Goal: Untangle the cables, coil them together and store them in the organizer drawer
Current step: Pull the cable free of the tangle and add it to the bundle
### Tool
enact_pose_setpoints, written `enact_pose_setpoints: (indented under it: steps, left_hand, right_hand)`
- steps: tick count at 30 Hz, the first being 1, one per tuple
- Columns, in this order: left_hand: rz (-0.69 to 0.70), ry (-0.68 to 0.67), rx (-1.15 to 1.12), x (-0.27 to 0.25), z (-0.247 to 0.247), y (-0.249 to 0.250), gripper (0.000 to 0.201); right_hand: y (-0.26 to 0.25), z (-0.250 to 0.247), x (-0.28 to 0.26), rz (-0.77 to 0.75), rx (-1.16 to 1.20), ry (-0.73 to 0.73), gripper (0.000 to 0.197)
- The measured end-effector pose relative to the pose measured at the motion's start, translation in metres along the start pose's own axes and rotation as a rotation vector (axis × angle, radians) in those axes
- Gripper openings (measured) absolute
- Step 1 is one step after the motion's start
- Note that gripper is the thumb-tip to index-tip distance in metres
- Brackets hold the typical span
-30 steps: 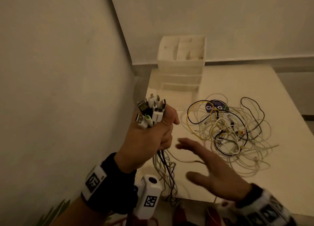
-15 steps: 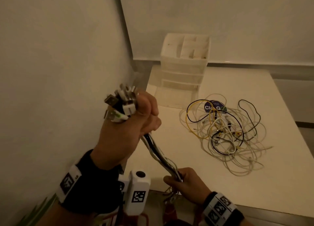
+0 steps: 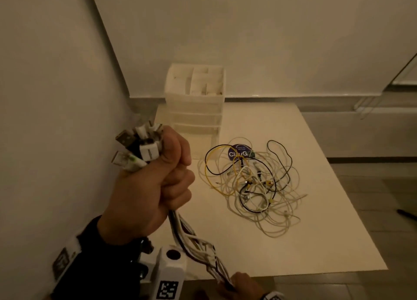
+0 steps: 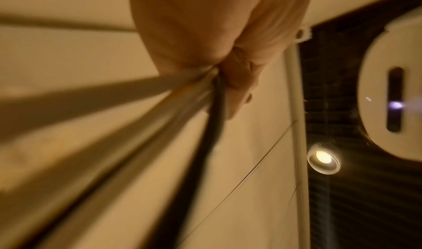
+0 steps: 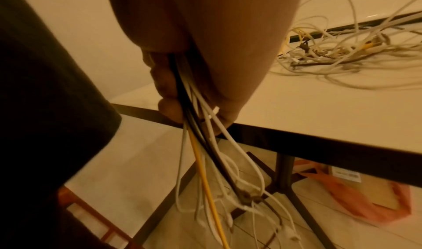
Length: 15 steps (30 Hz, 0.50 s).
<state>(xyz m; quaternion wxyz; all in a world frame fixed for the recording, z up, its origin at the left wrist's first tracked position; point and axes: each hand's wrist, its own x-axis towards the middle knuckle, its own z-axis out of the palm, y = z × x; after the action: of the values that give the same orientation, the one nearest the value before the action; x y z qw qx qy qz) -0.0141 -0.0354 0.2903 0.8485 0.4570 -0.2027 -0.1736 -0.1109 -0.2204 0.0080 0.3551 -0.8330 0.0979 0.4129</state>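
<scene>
My left hand (image 3: 158, 184) is raised in a fist round a bundle of cables (image 3: 191, 238), their USB plugs (image 3: 140, 146) sticking out above the thumb. The bundle runs down and right to my right hand (image 3: 239, 284), which grips it below the table's near edge. In the right wrist view the white, black and yellow strands (image 5: 200, 144) leave that fist and hang toward the floor. In the left wrist view the cables (image 4: 194, 94) stretch taut from my palm. A tangled pile of cables (image 3: 252, 184) lies on the white table (image 3: 316, 243). The white drawer organizer (image 3: 196, 103) stands at the back left.
A wall runs close along my left side. A dark round sticker (image 3: 239, 153) lies under the far edge of the pile. Under the table are its dark leg (image 5: 283, 171) and an orange bag (image 5: 356, 195) on the tiled floor.
My right hand closed on the bundle and slid down it to the frame's bottom edge, pulling the cables straight. My left hand rose with the plug ends.
</scene>
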Motion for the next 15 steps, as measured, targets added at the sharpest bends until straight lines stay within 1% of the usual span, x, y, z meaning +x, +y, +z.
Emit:
enact_pose_setpoints:
  steps: [2, 4, 6, 8, 10, 11, 12, 13, 15]
  left_hand:
    - [-0.023, 0.049, -0.038, 0.006, 0.001, -0.01, 0.04]
    - [-0.032, 0.086, -0.045, 0.012, 0.002, -0.017, 0.04]
    - [-0.056, 0.11, -0.035, 0.015, 0.005, -0.025, 0.044]
    - [-0.089, 0.136, -0.038, 0.016, 0.01, -0.034, 0.049]
    - [-0.118, 0.174, -0.043, 0.015, 0.012, -0.043, 0.052]
    - [-0.128, 0.19, -0.048, 0.016, 0.014, -0.047, 0.052]
    - [-0.135, 0.199, -0.054, 0.017, 0.016, -0.05, 0.051]
    - [-0.14, 0.208, -0.052, 0.018, 0.018, -0.054, 0.051]
    - [-0.143, 0.229, -0.019, 0.021, 0.026, -0.061, 0.054]
  right_hand:
    - [0.009, -0.008, 0.0, 0.036, -0.051, 0.001, 0.048]
    - [0.019, -0.021, -0.002, -0.025, -0.095, -0.045, 0.051]
    - [0.033, -0.036, -0.004, -0.103, -0.139, -0.128, 0.054]
    - [0.051, -0.055, -0.004, -0.164, -0.121, -0.159, 0.056]
    - [0.063, -0.081, -0.011, -0.205, -0.1, -0.15, 0.046]
    - [0.069, -0.098, -0.015, -0.215, -0.076, -0.117, 0.04]
    - [0.076, -0.115, -0.017, -0.221, -0.052, -0.036, 0.036]
    - [0.084, -0.134, -0.018, -0.212, -0.032, 0.095, 0.03]
    - [0.106, -0.17, -0.011, -0.134, 0.022, 0.429, 0.019]
